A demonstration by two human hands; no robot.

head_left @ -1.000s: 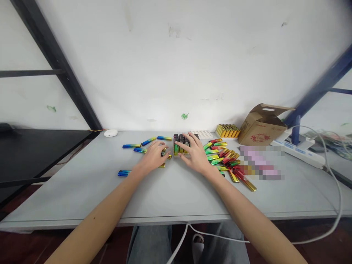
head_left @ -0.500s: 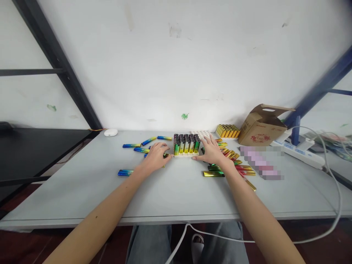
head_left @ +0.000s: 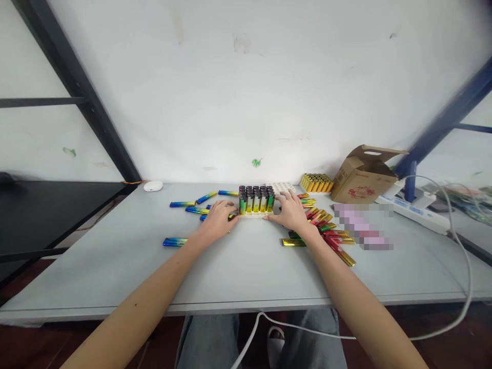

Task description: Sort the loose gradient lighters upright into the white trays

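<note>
Head view: white flat tray (head_left: pixel 253 216) w/ upright green-gold, black-topped cylinders (head_left: pixel 256 201), nr tabletop (head_left: pixel 238 271) back edge, mid
L hand (head_left: pixel 218 219): fingers loosely curved, thumb out, by tray's L end
R hand (head_left: pixel 290 212): fingers spread, thumb at front R corner

Right hand (head_left: pixel 290 212) moved off upright cylinders (head_left: pixel 256 201), now at white tray's (head_left: pixel 254 216) right end

Both forearms are bare, with no sleeve, glove, watch or bracelet in view. Faded blue-grey jeans (head_left: pixel 212 341) cover the legs, the cloth loose and softly creased. One foot shows, in a pale open slipper (head_left: pixel 275 347) with a broad band over the top.
</note>
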